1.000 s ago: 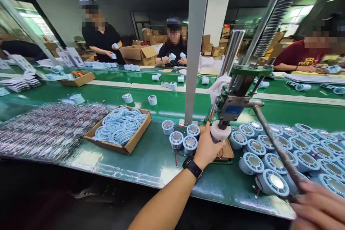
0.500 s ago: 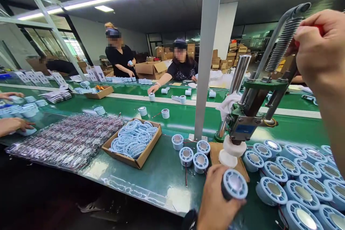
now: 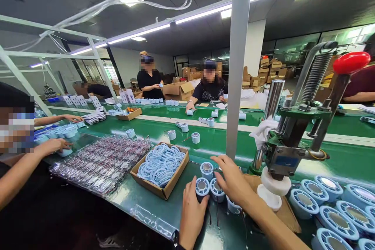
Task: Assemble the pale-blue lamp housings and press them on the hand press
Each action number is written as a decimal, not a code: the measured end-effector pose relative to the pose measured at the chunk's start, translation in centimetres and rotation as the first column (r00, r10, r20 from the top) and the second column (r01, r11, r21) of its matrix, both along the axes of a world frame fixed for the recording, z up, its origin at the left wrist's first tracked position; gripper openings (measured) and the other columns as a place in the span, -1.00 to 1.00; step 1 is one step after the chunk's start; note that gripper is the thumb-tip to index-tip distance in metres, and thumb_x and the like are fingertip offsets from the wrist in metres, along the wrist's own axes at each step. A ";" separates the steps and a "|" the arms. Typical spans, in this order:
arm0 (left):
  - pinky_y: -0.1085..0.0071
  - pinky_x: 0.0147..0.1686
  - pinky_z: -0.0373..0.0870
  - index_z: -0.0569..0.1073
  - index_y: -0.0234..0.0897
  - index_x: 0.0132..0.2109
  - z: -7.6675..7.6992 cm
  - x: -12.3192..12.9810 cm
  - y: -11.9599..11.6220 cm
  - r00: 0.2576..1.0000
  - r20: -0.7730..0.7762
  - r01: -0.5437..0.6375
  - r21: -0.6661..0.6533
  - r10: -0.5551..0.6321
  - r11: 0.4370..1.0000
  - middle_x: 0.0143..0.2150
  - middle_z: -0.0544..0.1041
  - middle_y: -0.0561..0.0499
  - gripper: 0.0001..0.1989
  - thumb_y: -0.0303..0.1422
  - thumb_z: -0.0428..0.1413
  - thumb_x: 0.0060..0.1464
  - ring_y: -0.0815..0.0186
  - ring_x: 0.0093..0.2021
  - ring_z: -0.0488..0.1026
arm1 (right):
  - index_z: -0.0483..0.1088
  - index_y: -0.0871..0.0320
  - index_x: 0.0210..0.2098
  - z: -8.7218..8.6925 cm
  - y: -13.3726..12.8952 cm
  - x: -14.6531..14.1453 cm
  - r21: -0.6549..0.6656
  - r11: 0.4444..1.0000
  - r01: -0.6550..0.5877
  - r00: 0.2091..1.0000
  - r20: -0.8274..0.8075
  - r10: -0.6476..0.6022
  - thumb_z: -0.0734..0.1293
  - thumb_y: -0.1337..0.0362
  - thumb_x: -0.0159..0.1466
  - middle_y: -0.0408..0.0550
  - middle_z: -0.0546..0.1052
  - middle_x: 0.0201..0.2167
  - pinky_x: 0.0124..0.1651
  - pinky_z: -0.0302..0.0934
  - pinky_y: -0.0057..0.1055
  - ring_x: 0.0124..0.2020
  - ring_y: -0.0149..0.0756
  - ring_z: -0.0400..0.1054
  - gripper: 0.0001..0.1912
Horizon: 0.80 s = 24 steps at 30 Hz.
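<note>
My left hand curls its thumb and fingers round a light-blue round housing with a metal disc in its top. My right hand reaches across from the right, fingers apart, over the same small cluster. Just beside its thumb stands another blue housing, and one more is partly covered by the right wrist. Behind the left hand's housing is a further one. Thin dark wires trail from the cluster. The hand press, with a red-knobbed lever, stands to the right, its white pad above a white round base.
Many blue housings fill the right side. A cardboard box of blue rings and a wrapped sheet of wired parts lie left. A grey post rises ahead. Co-workers sit left and across the green belt.
My right hand has left the press lever and come down to the cluster. My left hand has moved left from the press, from the housing it held to one in the cluster. The view has shifted.
</note>
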<state>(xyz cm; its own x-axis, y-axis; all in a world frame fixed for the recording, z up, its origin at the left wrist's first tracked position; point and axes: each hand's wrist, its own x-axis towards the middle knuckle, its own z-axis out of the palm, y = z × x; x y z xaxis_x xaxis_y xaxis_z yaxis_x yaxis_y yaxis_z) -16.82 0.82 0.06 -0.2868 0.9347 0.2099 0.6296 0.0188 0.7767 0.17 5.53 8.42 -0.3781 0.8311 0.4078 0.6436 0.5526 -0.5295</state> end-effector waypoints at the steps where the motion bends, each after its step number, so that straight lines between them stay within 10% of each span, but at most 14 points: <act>1: 0.12 0.22 0.27 0.27 -0.27 0.28 0.0 0.0 0.0 1.000 0.004 0.025 -0.010 -0.025 1.000 0.21 0.37 -0.16 -0.32 -0.37 0.10 -0.04 0.05 0.24 0.32 | 0.27 0.15 0.23 -0.8 1.6 -1.1 -0.055 0.998 -0.002 0.999 0.034 0.004 0.22 0.42 0.29 0.14 0.34 0.12 0.18 0.25 -0.11 0.14 -0.10 0.28 -0.49; 9: 0.23 0.16 0.40 0.33 -0.26 0.24 5.7 -6.3 -0.4 0.941 -0.310 0.151 0.021 -0.137 0.988 0.23 0.42 -0.13 -0.47 -0.50 -0.08 0.12 0.21 0.19 0.40 | 0.36 0.20 0.08 -4.5 6.4 -4.6 -0.279 0.954 -0.114 0.979 0.132 0.155 0.30 0.25 0.36 0.00 0.43 -0.03 0.14 0.27 -0.11 0.03 -0.23 0.35 -0.68; 15: 0.01 0.17 0.31 0.46 -0.36 0.03 11.8 -13.0 5.9 0.850 -0.521 0.088 0.001 -0.075 0.996 0.03 0.53 -0.17 -0.71 -0.47 -0.09 0.29 0.16 0.08 0.45 | 0.39 0.22 0.02 -5.1 7.0 -4.8 -0.293 0.941 -0.171 0.973 0.098 0.207 0.27 0.25 0.39 -0.01 0.43 -0.01 0.13 0.29 -0.16 0.03 -0.27 0.35 -0.75; 24: 0.18 -0.09 0.49 0.45 -0.31 -0.03 11.6 -10.3 10.8 0.707 -0.655 0.135 -0.244 -0.266 0.960 -0.08 0.53 -0.06 -0.71 -0.21 0.13 0.22 0.26 -0.13 0.51 | 0.37 0.22 0.03 -4.9 7.5 -5.4 -0.250 0.968 0.001 0.996 0.086 0.021 0.33 0.22 0.34 0.02 0.40 0.03 0.11 0.29 -0.13 0.05 -0.22 0.33 -0.69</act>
